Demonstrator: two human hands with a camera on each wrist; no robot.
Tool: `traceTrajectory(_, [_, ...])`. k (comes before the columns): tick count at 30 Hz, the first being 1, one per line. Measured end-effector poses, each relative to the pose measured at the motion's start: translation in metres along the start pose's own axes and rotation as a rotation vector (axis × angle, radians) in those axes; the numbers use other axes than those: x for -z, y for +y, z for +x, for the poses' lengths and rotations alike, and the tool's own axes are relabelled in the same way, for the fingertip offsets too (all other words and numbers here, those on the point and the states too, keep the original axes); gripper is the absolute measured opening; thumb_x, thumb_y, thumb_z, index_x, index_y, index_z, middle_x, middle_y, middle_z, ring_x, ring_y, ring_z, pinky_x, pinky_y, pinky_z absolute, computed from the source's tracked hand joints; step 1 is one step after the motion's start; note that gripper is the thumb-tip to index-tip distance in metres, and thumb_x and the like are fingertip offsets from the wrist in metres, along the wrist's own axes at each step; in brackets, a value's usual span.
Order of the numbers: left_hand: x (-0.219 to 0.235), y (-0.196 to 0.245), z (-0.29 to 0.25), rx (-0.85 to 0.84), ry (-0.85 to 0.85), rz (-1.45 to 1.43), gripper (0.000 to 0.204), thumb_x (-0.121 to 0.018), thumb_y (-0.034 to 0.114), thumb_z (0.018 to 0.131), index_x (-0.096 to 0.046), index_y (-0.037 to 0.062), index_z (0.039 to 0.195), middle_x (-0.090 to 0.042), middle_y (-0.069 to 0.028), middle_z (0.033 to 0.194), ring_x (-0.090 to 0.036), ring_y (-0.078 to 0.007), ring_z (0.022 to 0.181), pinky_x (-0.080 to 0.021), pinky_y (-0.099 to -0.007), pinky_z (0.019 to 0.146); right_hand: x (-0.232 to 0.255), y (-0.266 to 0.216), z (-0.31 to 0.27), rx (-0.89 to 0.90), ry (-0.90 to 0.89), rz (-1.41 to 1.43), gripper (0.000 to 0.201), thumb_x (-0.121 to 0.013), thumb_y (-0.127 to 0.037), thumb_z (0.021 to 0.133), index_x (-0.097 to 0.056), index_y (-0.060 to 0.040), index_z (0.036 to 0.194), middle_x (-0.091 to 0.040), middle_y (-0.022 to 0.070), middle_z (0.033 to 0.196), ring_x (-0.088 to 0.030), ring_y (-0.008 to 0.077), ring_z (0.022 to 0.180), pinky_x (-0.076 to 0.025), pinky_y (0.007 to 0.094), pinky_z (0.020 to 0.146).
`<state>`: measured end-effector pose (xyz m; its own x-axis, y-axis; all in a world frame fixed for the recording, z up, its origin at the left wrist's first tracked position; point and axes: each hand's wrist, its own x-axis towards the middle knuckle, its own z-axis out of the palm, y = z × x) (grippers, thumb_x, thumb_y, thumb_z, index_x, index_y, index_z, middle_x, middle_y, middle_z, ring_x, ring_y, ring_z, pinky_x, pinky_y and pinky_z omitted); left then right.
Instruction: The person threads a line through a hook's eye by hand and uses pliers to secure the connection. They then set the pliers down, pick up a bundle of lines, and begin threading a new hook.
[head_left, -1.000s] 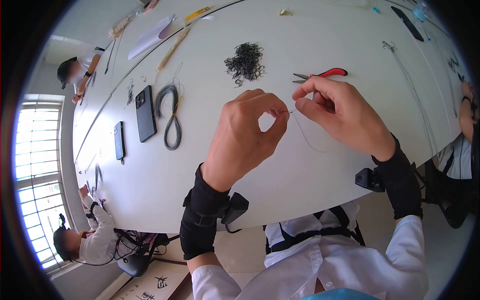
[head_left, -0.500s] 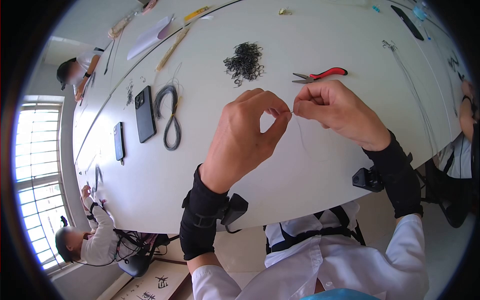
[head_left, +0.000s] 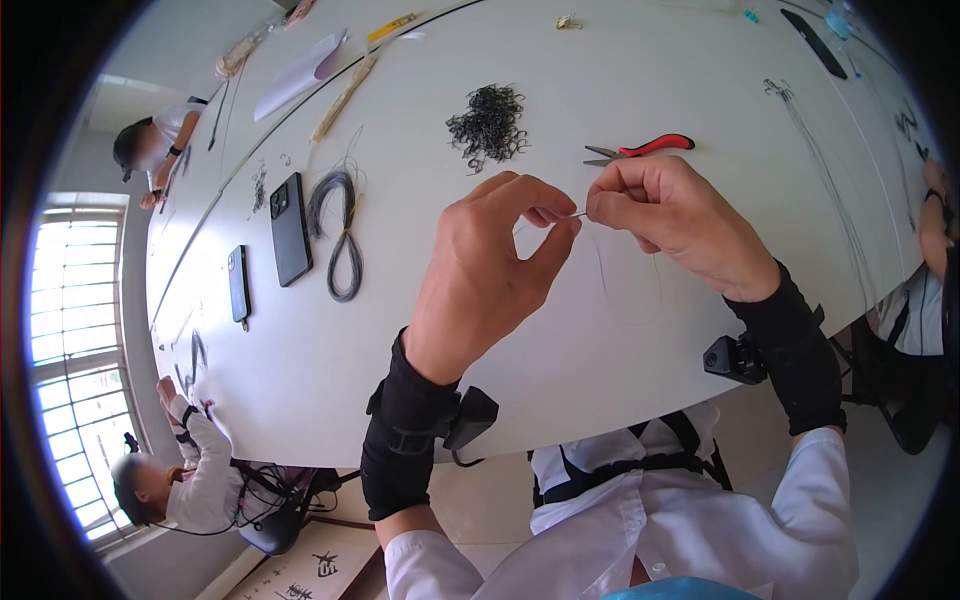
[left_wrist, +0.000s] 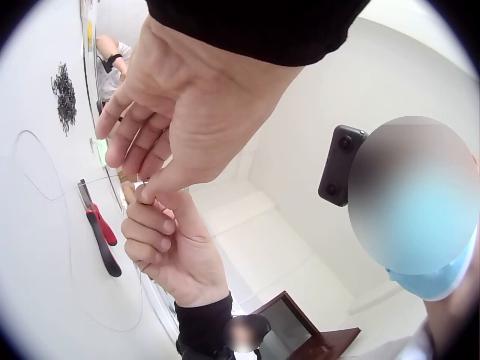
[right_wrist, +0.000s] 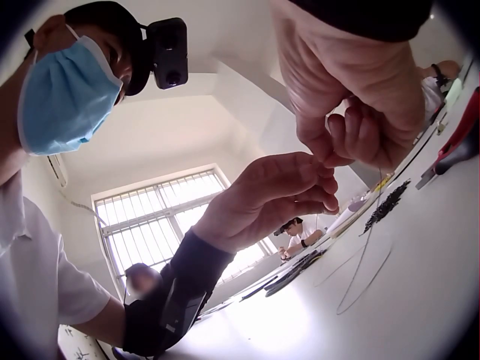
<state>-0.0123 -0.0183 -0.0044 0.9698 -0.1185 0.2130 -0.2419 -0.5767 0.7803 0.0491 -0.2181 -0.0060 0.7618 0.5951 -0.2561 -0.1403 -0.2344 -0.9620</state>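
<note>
Above the table, my left hand pinches a tiny thin fishhook between thumb and index fingertips, most of it hidden by them. My right hand, its fingers curled in, grips the fine fishing line right beside it, so both sets of fingertips nearly meet. Below the hands the pale fishing line hangs in loose loops. In the left wrist view the other left fingers stand apart from the pinch. Beyond the hands lie a pile of black fishhooks and red-and-black pliers with the jaws slightly apart.
Left of the hands lie a coil of dark line, a black phone and a smaller phone. Long lines with hooks stretch along the right side. Other people sit around the table.
My right fingertips have closed in on the line beside the left fingertips, after standing more spread. The hanging line has shifted into different loops. My left hand has barely moved.
</note>
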Motion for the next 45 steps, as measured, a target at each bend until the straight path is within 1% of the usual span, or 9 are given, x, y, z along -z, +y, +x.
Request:
traceTrajectory(2, [0.000, -0.001, 0.000, 0.034, 0.012, -0.012, 0.012, -0.076, 0.001, 0.084, -0.072, -0.0037, 0.094, -0.073, -0.0109, 0.087, -0.071, -0.0188, 0.084, -0.054, -0.0304, 0.081, 0.001, 0.004, 0.002, 0.019, -0.006, -0.031, 0.021, -0.066, -0.024, 0.099, -0.069, -0.0036, 0.097, -0.055, -0.0052, 0.072, -0.045, 0.0025, 0.061, -0.036, 0.0198, 0.056])
traceTrajectory(8, [0.001, -0.003, -0.001, 0.052, 0.006, 0.005, 0.009, -0.074, 0.001, 0.086, -0.072, -0.0048, 0.092, -0.073, -0.0105, 0.085, -0.071, -0.0162, 0.083, -0.055, -0.0294, 0.080, 0.003, 0.013, 0.008, 0.174, 0.164, -0.263, 0.018, -0.068, -0.019, 0.098, -0.071, -0.0014, 0.096, -0.055, -0.0056, 0.071, -0.047, 0.0017, 0.066, -0.038, 0.0203, 0.060])
traceTrajectory(11, [0.001, -0.002, -0.001, 0.067, 0.001, 0.000, 0.008, -0.073, 0.001, 0.087, -0.072, -0.0050, 0.093, -0.074, -0.0108, 0.085, -0.071, -0.0165, 0.083, -0.055, -0.0295, 0.080, 0.002, 0.013, 0.007, 0.197, 0.128, -0.256, 0.019, -0.069, -0.021, 0.097, -0.074, -0.0026, 0.097, -0.053, -0.0038, 0.064, -0.042, 0.0045, 0.058, -0.034, 0.0235, 0.054])
traceTrajectory(20, [0.003, -0.004, -0.001, 0.098, -0.042, -0.003, 0.012, -0.073, 0.004, 0.089, -0.072, -0.0062, 0.095, -0.074, -0.0118, 0.086, -0.071, -0.0169, 0.083, -0.055, -0.0301, 0.081, 0.002, 0.013, 0.007, 0.158, 0.045, -0.222, 0.022, -0.071, -0.022, 0.094, -0.074, -0.0004, 0.097, -0.064, 0.0007, 0.072, -0.055, 0.0075, 0.067, -0.045, 0.0245, 0.063])
traceTrajectory(26, [0.003, -0.003, -0.001, 0.121, -0.057, -0.020, 0.014, -0.073, 0.006, 0.090, -0.071, -0.0066, 0.097, -0.074, -0.0115, 0.086, -0.071, -0.0157, 0.084, -0.055, -0.0293, 0.080, 0.005, 0.013, 0.008, 0.134, -0.001, -0.266, 0.015, -0.070, -0.014, 0.095, -0.072, 0.0005, 0.095, -0.066, -0.0020, 0.079, -0.055, 0.0042, 0.072, -0.046, 0.0217, 0.069])
traceTrajectory(29, [0.003, -0.003, -0.001, 0.144, -0.078, -0.063, 0.014, -0.073, 0.006, 0.091, -0.071, -0.0067, 0.097, -0.074, -0.0108, 0.086, -0.071, -0.0150, 0.083, -0.055, -0.0289, 0.080, 0.005, 0.010, 0.007, 0.112, -0.023, -0.214, 0.017, -0.069, -0.015, 0.096, -0.071, 0.0016, 0.096, -0.065, -0.0018, 0.080, -0.056, 0.0055, 0.073, -0.047, 0.0224, 0.071])
traceTrajectory(35, [0.003, -0.002, 0.000, 0.157, -0.098, -0.084, 0.014, -0.073, 0.004, 0.089, -0.070, -0.0058, 0.099, -0.074, -0.0103, 0.090, -0.070, -0.0155, 0.087, -0.055, -0.0290, 0.083, 0.005, 0.006, 0.005, 0.012, -0.071, -0.095, 0.018, -0.067, -0.019, 0.097, -0.070, -0.0008, 0.098, -0.062, -0.0036, 0.078, -0.051, 0.0038, 0.069, -0.041, 0.0209, 0.062])
traceTrajectory(38, [-0.002, -0.006, 0.000, -0.015, 0.009, -0.008, 0.014, -0.074, 0.002, 0.087, -0.070, -0.0044, 0.100, -0.073, -0.0101, 0.092, -0.071, -0.0173, 0.088, -0.055, -0.0295, 0.085, 0.003, 0.007, 0.005, 0.004, -0.054, -0.073, 0.019, -0.067, -0.021, 0.098, -0.070, -0.0022, 0.098, -0.060, -0.0048, 0.077, -0.048, 0.0031, 0.067, -0.037, 0.0208, 0.059])
traceTrajectory(45, [-0.002, -0.003, 0.000, 0.044, -0.050, -0.066, 0.010, -0.073, -0.001, 0.087, -0.071, -0.0041, 0.097, -0.073, -0.0100, 0.090, -0.072, -0.0174, 0.086, -0.056, -0.0295, 0.084, 0.004, 0.006, 0.005, 0.005, -0.070, -0.060, 0.021, -0.068, -0.023, 0.099, -0.070, -0.0023, 0.098, -0.059, -0.0054, 0.077, -0.047, 0.0031, 0.066, -0.037, 0.0210, 0.059])
